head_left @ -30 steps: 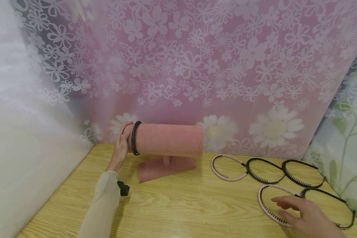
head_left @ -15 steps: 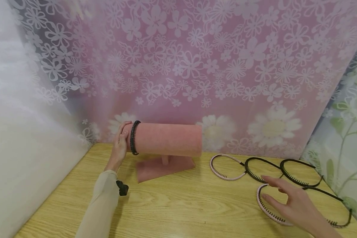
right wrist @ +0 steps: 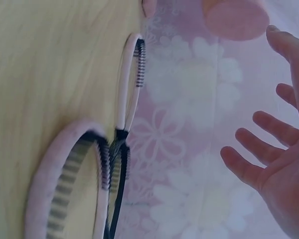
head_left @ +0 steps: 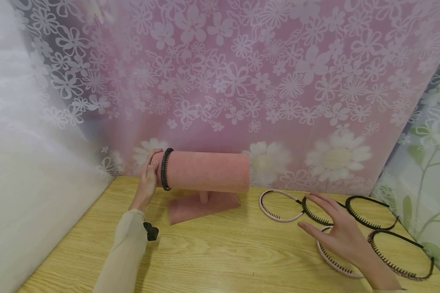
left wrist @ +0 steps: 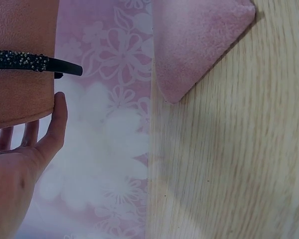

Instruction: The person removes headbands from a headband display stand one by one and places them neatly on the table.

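My left hand (head_left: 147, 181) grips the left end of a pink velvet headband stand (head_left: 209, 173), a horizontal roll on a post and flat base. In the left wrist view the thumb lies along the roll's side, with fingers at its end. A dark headband (head_left: 164, 169) with comb teeth and glittery stones is on the roll near that hand. My right hand (head_left: 339, 232), fingers spread, hovers above the headbands on the table and holds nothing. Below it are a pink headband (head_left: 330, 260) and part of a black headband (head_left: 311, 215).
Left of those lies another pink headband (head_left: 267, 211). Farther right are a black headband (head_left: 366, 221) and a dark one (head_left: 388, 260). The wooden table (head_left: 220, 256) meets a flowered pink curtain (head_left: 220, 81) behind and pale curtains at both sides.
My right hand has moved up and left from the front pink headband, its fingers spreading. My left hand keeps its place on the roll.
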`<state>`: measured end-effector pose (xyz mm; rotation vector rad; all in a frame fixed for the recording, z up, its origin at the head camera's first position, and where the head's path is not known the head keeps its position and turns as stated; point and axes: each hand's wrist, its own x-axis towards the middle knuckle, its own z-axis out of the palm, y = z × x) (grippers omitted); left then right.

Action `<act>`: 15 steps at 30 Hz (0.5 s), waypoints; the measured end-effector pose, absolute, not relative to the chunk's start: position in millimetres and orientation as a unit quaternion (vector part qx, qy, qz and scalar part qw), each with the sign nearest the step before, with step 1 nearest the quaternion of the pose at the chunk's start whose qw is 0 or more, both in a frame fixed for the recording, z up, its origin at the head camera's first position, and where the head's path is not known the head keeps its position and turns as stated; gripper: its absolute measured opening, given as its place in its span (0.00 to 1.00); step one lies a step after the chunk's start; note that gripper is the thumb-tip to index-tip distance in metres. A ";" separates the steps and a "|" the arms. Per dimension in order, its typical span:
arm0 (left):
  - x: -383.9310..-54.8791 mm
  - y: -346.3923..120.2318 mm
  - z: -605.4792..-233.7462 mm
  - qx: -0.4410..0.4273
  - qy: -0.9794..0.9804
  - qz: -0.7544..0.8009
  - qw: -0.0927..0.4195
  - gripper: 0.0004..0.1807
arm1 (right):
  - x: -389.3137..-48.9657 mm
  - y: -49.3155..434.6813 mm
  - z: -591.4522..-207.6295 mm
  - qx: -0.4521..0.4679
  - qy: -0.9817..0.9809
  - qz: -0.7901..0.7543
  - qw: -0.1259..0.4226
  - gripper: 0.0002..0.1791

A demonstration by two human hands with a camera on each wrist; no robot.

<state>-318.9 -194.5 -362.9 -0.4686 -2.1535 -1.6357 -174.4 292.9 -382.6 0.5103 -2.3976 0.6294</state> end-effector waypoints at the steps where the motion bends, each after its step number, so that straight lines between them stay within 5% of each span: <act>1: -318.9 -194.5 -362.8 -0.166 -0.769 -0.584 0.197 0.22 | -176.7 290.5 -381.3 0.198 -0.901 0.241 0.300 0.46; 15: -319.9 -195.4 -363.1 -0.167 -0.763 -0.595 0.187 0.22 | -200.8 252.8 -361.3 0.257 -0.873 0.249 0.333 0.49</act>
